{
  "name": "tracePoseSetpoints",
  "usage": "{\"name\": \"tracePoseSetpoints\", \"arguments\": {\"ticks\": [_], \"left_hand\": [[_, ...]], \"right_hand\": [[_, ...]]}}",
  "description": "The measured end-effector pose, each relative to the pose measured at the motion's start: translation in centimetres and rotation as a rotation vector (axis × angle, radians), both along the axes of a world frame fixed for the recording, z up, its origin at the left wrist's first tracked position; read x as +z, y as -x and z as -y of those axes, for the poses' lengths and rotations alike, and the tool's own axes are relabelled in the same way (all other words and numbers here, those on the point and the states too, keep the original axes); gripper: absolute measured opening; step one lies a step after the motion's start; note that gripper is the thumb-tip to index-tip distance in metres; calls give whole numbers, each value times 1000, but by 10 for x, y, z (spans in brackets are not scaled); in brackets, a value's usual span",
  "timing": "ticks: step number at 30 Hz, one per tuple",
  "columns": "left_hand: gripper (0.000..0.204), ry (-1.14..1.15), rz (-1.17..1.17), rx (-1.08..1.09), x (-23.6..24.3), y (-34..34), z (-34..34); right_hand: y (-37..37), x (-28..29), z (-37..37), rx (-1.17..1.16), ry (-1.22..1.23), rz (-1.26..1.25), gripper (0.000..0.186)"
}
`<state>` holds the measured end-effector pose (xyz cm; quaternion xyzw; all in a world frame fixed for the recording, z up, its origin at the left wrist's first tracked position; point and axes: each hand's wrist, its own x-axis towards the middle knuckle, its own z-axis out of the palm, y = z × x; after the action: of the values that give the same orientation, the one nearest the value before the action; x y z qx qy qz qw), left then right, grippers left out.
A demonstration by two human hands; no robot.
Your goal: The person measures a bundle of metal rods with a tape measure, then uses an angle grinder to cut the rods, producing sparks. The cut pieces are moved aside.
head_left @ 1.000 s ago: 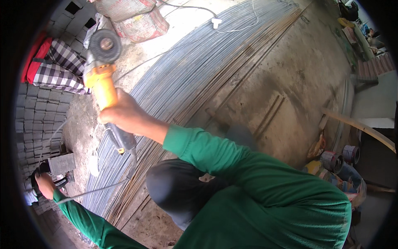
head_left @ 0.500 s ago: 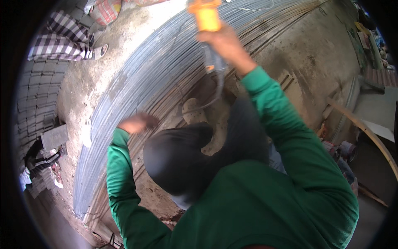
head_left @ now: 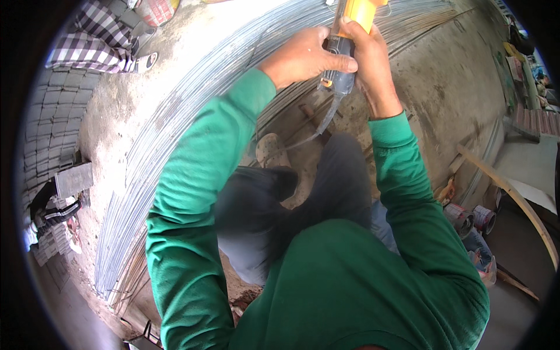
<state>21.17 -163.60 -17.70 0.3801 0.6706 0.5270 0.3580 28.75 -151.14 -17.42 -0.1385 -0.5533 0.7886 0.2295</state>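
Note:
Both my hands are at a corded power tool [head_left: 340,48] with a yellow body and a dark rear housing, held out at the top of the view. My right hand [head_left: 373,64] is wrapped around its right side, thumb on the yellow part. From the left, my left hand [head_left: 303,57] grips the dark housing with its thumb across it; its other fingers are partly hidden. A grey cable [head_left: 329,116] runs from the tool's rear down toward my feet. The tool's far end is cut off by the picture's edge. Beneath lies a long curved bundle of thin metal rods [head_left: 175,131].
At upper left is another person's checkered trouser leg [head_left: 90,51] and shoe, beside stacked grey blocks [head_left: 55,122]. A sack [head_left: 156,10] lies nearby. On the right are a curved wooden strip [head_left: 513,186], tin cans [head_left: 461,219] and a plastic bag [head_left: 484,256].
My left hand has risen from above the rods near my knee and taken hold of the power tool. My right hand, still gripping the tool, has shifted to the right.

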Motion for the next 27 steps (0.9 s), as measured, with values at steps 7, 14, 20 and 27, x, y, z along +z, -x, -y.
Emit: {"name": "tracePoseSetpoints", "arguments": {"ticks": [7,14,20,27], "left_hand": [[53,-147,285,-101,-2,-16,3],[62,-156,452,-312,-20,-11,2],[84,-196,622,-311,-15,-13,4],[54,96,11,-44,-19,-50,-2]], "right_hand": [[-4,-37,-40,476,451,-219,47],[-10,-52,-43,432,405,-171,65],[-13,-28,-29,437,395,-165,72],[-40,-43,-34,161,423,-17,49]]}}
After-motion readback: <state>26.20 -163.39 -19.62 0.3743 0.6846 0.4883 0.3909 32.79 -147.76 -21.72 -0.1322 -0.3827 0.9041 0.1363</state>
